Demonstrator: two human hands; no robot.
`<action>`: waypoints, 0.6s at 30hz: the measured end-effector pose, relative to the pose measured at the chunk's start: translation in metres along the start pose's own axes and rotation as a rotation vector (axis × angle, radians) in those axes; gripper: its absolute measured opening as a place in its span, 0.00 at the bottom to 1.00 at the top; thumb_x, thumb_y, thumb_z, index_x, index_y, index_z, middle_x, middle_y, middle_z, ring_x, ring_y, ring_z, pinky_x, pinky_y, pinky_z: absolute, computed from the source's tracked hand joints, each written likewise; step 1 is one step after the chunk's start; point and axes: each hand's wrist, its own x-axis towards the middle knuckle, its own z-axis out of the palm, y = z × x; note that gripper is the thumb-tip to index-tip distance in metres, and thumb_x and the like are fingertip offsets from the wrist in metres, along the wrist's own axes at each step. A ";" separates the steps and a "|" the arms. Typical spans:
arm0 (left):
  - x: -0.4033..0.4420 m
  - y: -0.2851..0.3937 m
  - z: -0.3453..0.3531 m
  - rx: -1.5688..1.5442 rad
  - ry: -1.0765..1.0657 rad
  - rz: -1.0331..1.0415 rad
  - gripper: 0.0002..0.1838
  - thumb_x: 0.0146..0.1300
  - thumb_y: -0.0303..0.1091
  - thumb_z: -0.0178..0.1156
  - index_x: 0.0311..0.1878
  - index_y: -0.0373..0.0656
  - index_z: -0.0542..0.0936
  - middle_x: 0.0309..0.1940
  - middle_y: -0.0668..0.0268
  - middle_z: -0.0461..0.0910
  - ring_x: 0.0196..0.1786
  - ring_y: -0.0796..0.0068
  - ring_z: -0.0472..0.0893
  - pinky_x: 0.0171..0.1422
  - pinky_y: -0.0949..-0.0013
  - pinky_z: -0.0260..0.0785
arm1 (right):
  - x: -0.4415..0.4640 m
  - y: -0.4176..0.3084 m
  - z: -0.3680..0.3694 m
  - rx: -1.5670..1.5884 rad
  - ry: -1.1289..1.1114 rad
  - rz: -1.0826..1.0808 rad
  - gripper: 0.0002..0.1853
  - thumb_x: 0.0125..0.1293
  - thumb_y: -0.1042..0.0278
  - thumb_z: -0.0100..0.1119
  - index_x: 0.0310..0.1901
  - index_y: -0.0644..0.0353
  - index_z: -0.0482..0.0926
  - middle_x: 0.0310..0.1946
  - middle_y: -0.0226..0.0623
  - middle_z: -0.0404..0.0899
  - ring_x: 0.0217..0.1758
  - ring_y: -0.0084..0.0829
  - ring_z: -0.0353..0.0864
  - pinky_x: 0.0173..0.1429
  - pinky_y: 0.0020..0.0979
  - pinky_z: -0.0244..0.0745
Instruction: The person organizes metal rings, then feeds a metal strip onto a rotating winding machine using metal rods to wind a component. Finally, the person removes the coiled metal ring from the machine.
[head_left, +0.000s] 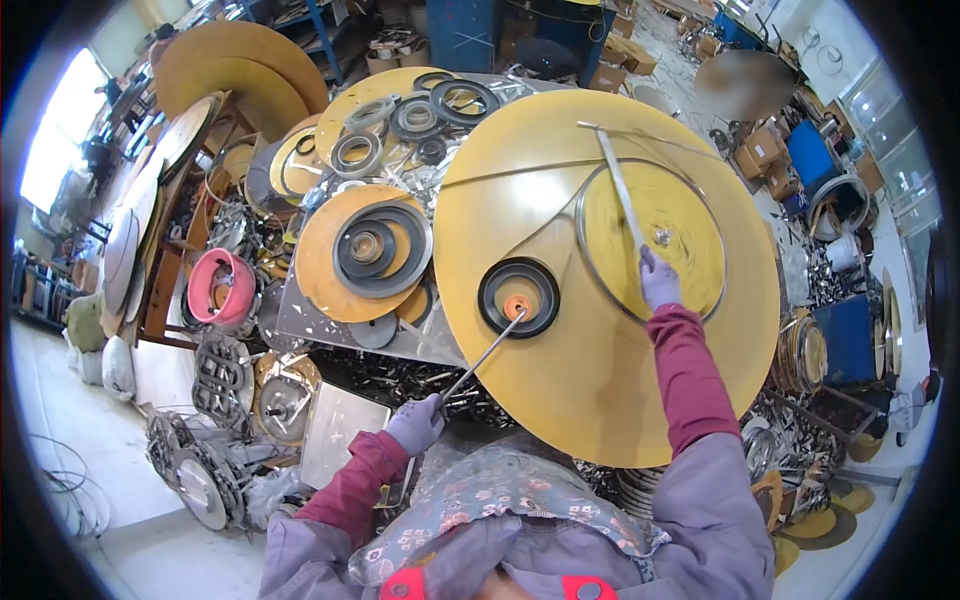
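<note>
My left hand [416, 425], gloved, is closed round the near end of a thin metal rod [484, 358]. The rod's far end meets the orange centre [517, 306] of a black ring [490, 308]. My right hand [659, 281], also gloved, grips the lower end of a long flat metal bar [622, 190] that has a short crosspiece at its far end. The bar lies over a round yellow disc [690, 225] with a metal rim. Ring and disc both rest on a much larger yellow disc [600, 390]. A dark strip runs between them.
Left of the large disc, a table [310, 318] holds an orange disc [318, 270] with nested grey rings [384, 250] and more rings behind. A pink basin [221, 286] stands further left. Metal scrap lies below the table edge. A blue bin [847, 345] is at right.
</note>
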 end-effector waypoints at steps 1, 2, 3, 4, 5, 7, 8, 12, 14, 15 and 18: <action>-0.001 -0.001 0.001 0.005 -0.005 -0.005 0.08 0.58 0.32 0.51 0.37 0.39 0.71 0.26 0.49 0.77 0.33 0.47 0.78 0.37 0.52 0.68 | 0.002 0.008 -0.004 -0.022 0.006 0.011 0.19 0.64 0.60 0.48 0.56 0.49 0.73 0.43 0.49 0.78 0.46 0.48 0.77 0.51 0.42 0.71; 0.000 -0.003 0.002 0.008 -0.007 -0.008 0.07 0.58 0.32 0.51 0.37 0.39 0.71 0.26 0.49 0.77 0.33 0.47 0.78 0.38 0.52 0.68 | 0.004 0.011 -0.013 -0.046 0.015 0.020 0.19 0.64 0.59 0.48 0.56 0.48 0.73 0.42 0.49 0.78 0.45 0.48 0.77 0.51 0.42 0.71; 0.001 -0.004 0.003 0.010 -0.006 -0.011 0.07 0.58 0.32 0.51 0.37 0.39 0.71 0.26 0.49 0.77 0.33 0.46 0.78 0.38 0.52 0.68 | 0.006 0.012 -0.019 -0.071 0.024 0.026 0.19 0.63 0.59 0.48 0.56 0.48 0.73 0.42 0.49 0.78 0.45 0.48 0.78 0.51 0.43 0.71; 0.002 -0.005 0.004 0.004 0.003 -0.016 0.07 0.58 0.32 0.51 0.37 0.39 0.71 0.26 0.49 0.77 0.33 0.46 0.78 0.38 0.52 0.68 | 0.004 0.013 -0.022 -0.082 0.018 0.033 0.18 0.63 0.59 0.49 0.55 0.49 0.74 0.42 0.48 0.78 0.45 0.47 0.78 0.51 0.42 0.71; 0.005 -0.006 0.003 -0.003 0.012 -0.023 0.07 0.58 0.32 0.51 0.37 0.39 0.71 0.26 0.48 0.77 0.33 0.46 0.78 0.38 0.52 0.68 | 0.001 0.013 -0.024 -0.093 0.013 0.039 0.18 0.63 0.60 0.50 0.54 0.49 0.75 0.43 0.47 0.78 0.46 0.46 0.78 0.51 0.41 0.71; 0.009 -0.005 0.004 -0.009 0.008 -0.005 0.07 0.58 0.32 0.50 0.37 0.39 0.71 0.26 0.48 0.77 0.34 0.46 0.77 0.38 0.52 0.68 | -0.005 0.012 -0.030 -0.093 0.010 0.048 0.18 0.62 0.61 0.50 0.54 0.50 0.75 0.43 0.47 0.78 0.46 0.46 0.78 0.52 0.41 0.71; 0.014 -0.003 0.003 -0.007 -0.005 0.021 0.07 0.58 0.32 0.50 0.37 0.39 0.71 0.26 0.48 0.77 0.34 0.46 0.77 0.38 0.51 0.68 | -0.006 0.012 -0.029 -0.105 0.004 0.043 0.18 0.62 0.60 0.50 0.54 0.50 0.75 0.43 0.47 0.78 0.46 0.46 0.78 0.52 0.41 0.71; 0.028 0.010 0.010 0.024 -0.016 0.069 0.07 0.58 0.32 0.50 0.36 0.39 0.70 0.26 0.48 0.76 0.34 0.45 0.77 0.38 0.50 0.67 | -0.006 0.021 -0.027 -0.132 -0.014 0.020 0.19 0.63 0.57 0.49 0.56 0.46 0.73 0.44 0.46 0.78 0.46 0.46 0.78 0.51 0.42 0.71; 0.036 0.009 0.020 0.032 -0.008 0.107 0.07 0.57 0.32 0.50 0.36 0.39 0.70 0.26 0.48 0.77 0.34 0.46 0.77 0.38 0.50 0.67 | -0.008 0.019 -0.028 -0.139 -0.025 0.007 0.20 0.64 0.55 0.48 0.57 0.44 0.72 0.44 0.46 0.78 0.46 0.46 0.78 0.51 0.42 0.72; 0.040 0.014 0.021 0.024 -0.005 0.119 0.07 0.57 0.32 0.50 0.36 0.39 0.70 0.26 0.48 0.77 0.34 0.46 0.77 0.38 0.50 0.67 | -0.012 0.013 -0.030 -0.146 -0.030 0.004 0.20 0.64 0.55 0.48 0.57 0.44 0.72 0.44 0.45 0.78 0.46 0.46 0.78 0.51 0.42 0.72; 0.047 0.018 0.025 0.028 -0.022 0.128 0.07 0.57 0.32 0.50 0.36 0.39 0.71 0.26 0.48 0.77 0.33 0.46 0.77 0.38 0.50 0.68 | -0.015 0.016 -0.027 -0.111 -0.007 -0.045 0.20 0.64 0.55 0.48 0.57 0.44 0.72 0.44 0.44 0.79 0.46 0.45 0.78 0.51 0.42 0.72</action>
